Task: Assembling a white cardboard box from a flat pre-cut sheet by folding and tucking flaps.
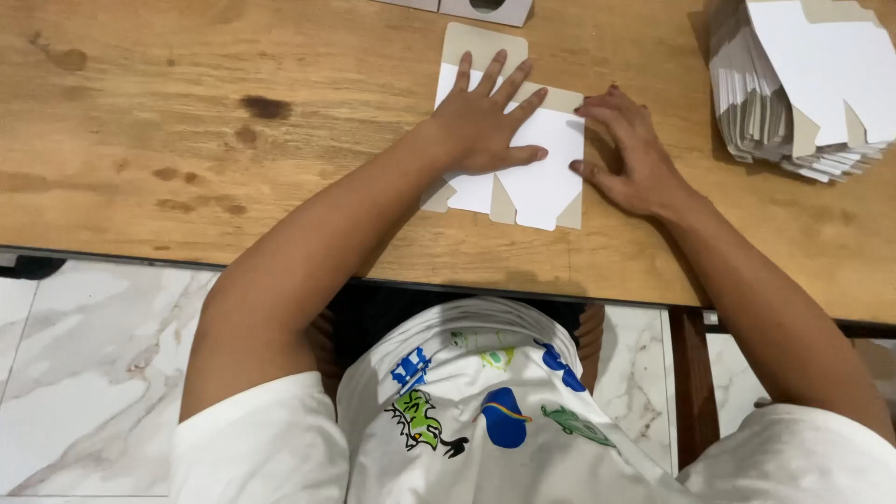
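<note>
A flat white and tan die-cut cardboard box blank (546, 182) lies on the wooden table (187, 140). My left hand (485, 117) presses flat on top of it, fingers spread apart. My right hand (625, 154) rests on the table at the blank's right edge, fingertips touching that edge. Neither hand grips anything.
A thick stack of the same flat box blanks (803, 89) sits at the table's right back. A folded grey box (485, 9) peeks in at the top edge. Below the table's front edge is a marble tile floor (84, 373).
</note>
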